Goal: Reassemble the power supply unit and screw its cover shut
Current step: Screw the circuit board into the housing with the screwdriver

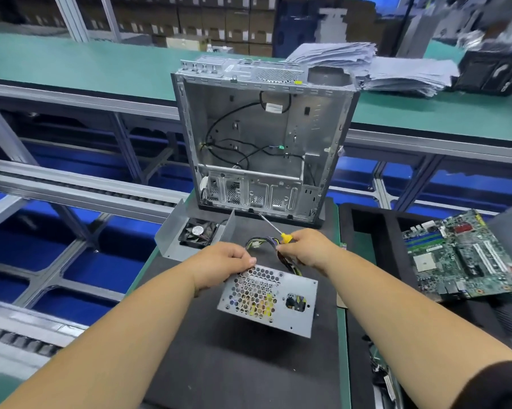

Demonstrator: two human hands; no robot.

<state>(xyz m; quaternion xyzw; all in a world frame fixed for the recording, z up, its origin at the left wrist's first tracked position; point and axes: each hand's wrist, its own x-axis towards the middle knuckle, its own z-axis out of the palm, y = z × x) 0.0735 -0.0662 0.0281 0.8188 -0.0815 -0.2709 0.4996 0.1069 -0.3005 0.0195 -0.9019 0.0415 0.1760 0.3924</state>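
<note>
The grey power supply body [290, 302] stands on the black foam mat [248, 364], its honeycomb vent panel facing me. My left hand [222, 264] grips its top left edge. My right hand [310, 249] holds a yellow-handled screwdriver [278, 231] and touches the bundle of wires [266, 243] rising from the unit's back. The screwdriver's shaft points up and to the left. The bent grey cover [172, 234] with its black fan [198, 233] lies apart at the mat's far left.
An open, gutted computer case [263, 137] stands upright just behind the mat. A green motherboard [467, 258] rests in a black foam tray on the right. Stacked papers [396, 69] lie on the far green bench. Conveyor rails run on the left.
</note>
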